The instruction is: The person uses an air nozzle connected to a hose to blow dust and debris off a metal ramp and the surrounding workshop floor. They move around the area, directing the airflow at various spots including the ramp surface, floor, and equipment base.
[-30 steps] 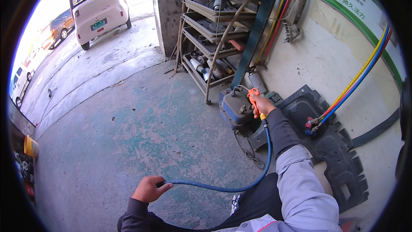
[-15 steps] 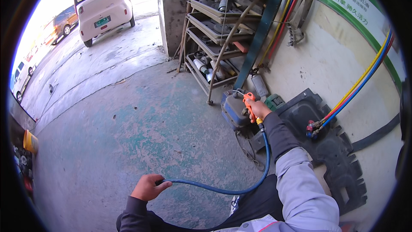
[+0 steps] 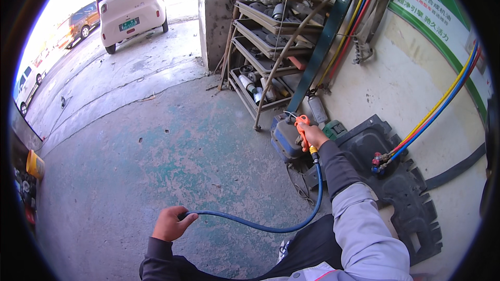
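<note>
My right hand [image 3: 314, 135] is closed round the handle of an orange air blow gun [image 3: 301, 122], whose thin metal nozzle points up and to the left. A yellow fitting [image 3: 313, 150] joins the gun to a blue air hose [image 3: 260, 227]. The hose sags in a curve across to my left hand [image 3: 171, 224], which is wrapped round it at the lower left. Just beyond the gun sits a dusty blue-and-grey machine [image 3: 286, 138] on the floor, partly hidden by my right hand.
A metal rack [image 3: 271, 47] with trays of used parts stands ahead. Black plastic covers [image 3: 364, 145] lean along the right wall, under yellow, red and blue hoses [image 3: 432, 109]. A yellow bucket [image 3: 35, 165] is at far left. Outside stands a white car [image 3: 130, 13].
The whole view has shifted slightly. My left hand has moved a little to the left and up with the hose; my right hand still holds the blow gun in nearly the same place.
</note>
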Available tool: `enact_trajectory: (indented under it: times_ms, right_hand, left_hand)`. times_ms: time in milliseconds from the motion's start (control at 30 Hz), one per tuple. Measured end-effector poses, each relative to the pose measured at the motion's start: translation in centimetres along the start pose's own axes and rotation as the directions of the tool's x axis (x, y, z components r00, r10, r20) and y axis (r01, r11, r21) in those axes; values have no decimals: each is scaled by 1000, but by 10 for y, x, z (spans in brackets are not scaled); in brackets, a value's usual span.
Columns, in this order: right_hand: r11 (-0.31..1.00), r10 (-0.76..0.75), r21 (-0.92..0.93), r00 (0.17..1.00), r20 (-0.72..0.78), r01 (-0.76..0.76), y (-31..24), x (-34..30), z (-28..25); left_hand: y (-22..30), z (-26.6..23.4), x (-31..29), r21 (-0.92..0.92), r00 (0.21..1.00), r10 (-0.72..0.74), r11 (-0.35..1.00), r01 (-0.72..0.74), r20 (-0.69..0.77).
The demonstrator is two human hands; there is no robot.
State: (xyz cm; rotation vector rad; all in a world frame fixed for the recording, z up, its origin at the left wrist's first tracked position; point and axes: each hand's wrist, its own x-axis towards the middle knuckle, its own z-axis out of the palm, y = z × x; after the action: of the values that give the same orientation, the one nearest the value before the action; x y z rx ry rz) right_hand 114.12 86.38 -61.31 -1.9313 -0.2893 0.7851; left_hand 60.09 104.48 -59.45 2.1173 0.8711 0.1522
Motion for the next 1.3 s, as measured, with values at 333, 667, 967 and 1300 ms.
enact_trajectory:
  times_ms: [333,667,967,1300]
  right_hand:
    - [990,-127,66,990,59,123,-57,-8,1]
    - [999,-49,23,988,150,46,-55,-3,22]
    - [970,-162,165,982,-102,177,-27,-4,34]
    - [938,-131,-326,991,-8,121,-45,1,41]
  left_hand:
    - [6,-1,1,-23,1000,23,999,-23,21]
    - [7,0,1,12,995,-20,1000,19,99]
    - [-7,0,6,86,963,-53,996,31,265]
    - [4,0,8,72,958,-45,997,25,282]
